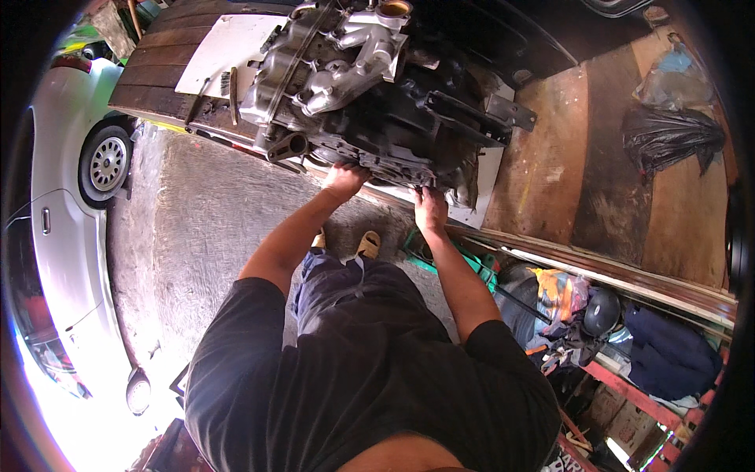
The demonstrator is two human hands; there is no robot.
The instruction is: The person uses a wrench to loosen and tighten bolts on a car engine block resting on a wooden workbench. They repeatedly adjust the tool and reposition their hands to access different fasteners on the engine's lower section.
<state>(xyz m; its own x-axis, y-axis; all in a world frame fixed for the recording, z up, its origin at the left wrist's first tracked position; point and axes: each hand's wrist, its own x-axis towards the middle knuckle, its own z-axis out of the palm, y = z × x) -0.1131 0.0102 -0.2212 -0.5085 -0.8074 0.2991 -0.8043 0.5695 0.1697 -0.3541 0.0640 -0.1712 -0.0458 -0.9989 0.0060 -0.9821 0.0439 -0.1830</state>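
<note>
A large car engine (370, 118) lies across the workbench in front of me, its upper-left part silver metal and its nearer side black and greasy. My left hand (346, 182) is closed at its near lower edge, with the fingertips partly hidden under the metal. A short way to the right, my right hand (430, 209) grips the same edge with curled fingers. Both arms reach forward, and the engine rests on the bench. Between the hands, dark metal parts of the engine's near side show.
Left of the engine, a white board (224, 49) and a small brush (233, 96) lie on the planks. Plastic bags (675, 138) sit on the bench's right end. A white car (71, 236) stands at left. Below the bench at right are a green metal frame (481, 270) and assorted clutter.
</note>
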